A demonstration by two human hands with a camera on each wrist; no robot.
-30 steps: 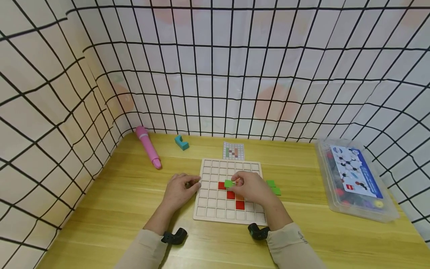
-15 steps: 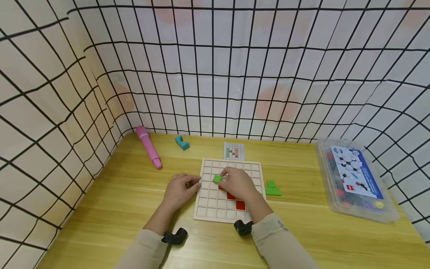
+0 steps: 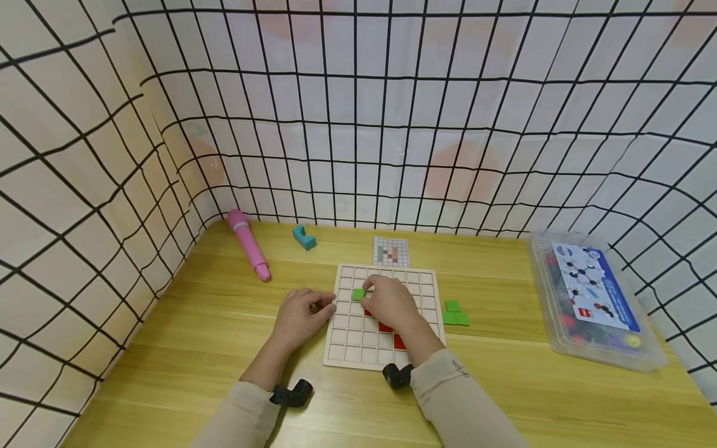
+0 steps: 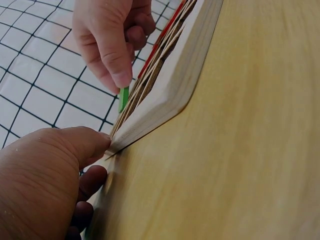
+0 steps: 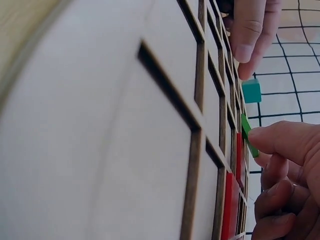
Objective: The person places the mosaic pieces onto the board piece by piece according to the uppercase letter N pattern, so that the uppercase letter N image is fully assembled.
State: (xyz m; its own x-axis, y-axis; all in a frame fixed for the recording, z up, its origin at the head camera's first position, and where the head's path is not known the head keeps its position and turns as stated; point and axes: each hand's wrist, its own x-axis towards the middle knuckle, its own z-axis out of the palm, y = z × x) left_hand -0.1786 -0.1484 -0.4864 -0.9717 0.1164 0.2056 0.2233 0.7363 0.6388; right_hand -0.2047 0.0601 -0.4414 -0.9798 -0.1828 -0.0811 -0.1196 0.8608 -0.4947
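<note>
In the head view a pale wooden grid board [image 3: 350,339] lies on the table, with red square tiles [image 3: 399,341] in some cells. My right hand [image 3: 392,303] is over the board's upper left part. Its thumb and index finger pinch a green square tile [image 3: 358,294] by one edge; the right wrist view shows this tile [image 5: 245,127] tilted, close over the grid. My left hand [image 3: 299,318] lies at the board's left edge. Seen from the left wrist, that hand's [image 4: 50,175] fingertips touch the board's side, with the other fingers loosely bent beneath.
Several green tiles [image 3: 455,318] lie right of the board. Behind it is a small printed grid card [image 3: 390,251]. A teal block [image 3: 304,238] and a pink microphone-shaped object [image 3: 249,245] lie at back left, a clear plastic box [image 3: 596,298] at right. Black-gridded white sheeting surrounds the table.
My right hand has moved left and slightly away from me with the green tile, from above the red tiles to a cell at upper left. My left hand stays put.
</note>
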